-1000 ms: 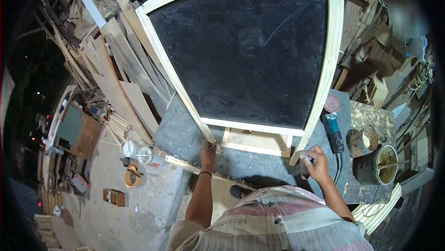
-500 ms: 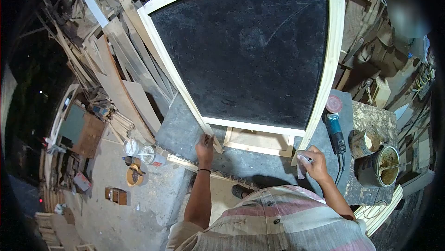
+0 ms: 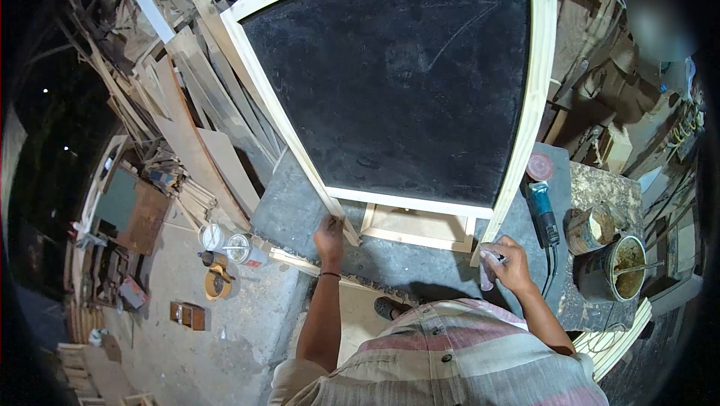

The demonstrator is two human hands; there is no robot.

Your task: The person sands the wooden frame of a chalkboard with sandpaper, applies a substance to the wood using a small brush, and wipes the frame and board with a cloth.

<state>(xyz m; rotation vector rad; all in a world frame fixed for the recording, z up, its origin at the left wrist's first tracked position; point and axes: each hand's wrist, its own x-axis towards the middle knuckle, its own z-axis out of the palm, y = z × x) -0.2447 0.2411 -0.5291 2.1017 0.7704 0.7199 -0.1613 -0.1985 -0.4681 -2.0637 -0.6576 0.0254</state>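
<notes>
A large blackboard (image 3: 390,83) in a pale wooden frame (image 3: 541,53) stands upright on a grey work surface (image 3: 285,188). My left hand (image 3: 328,239) is closed round the lower end of the frame's left leg. Near the foot of the right leg, my right hand (image 3: 511,265) is closed on a small whitish object (image 3: 487,275), perhaps a cloth or plastic piece; a dark tip shows by its fingers. Behind the legs, a smaller pale wooden frame (image 3: 420,239) lies on the surface, below the board's bottom rail.
To the right lies a teal angle grinder (image 3: 541,215) with its cord, beside a tin (image 3: 589,231) and a bucket (image 3: 619,269) with a stick in it. Long boards (image 3: 217,91) lean at the left. Plastic containers (image 3: 238,248) and a tape roll (image 3: 217,284) are at the lower left.
</notes>
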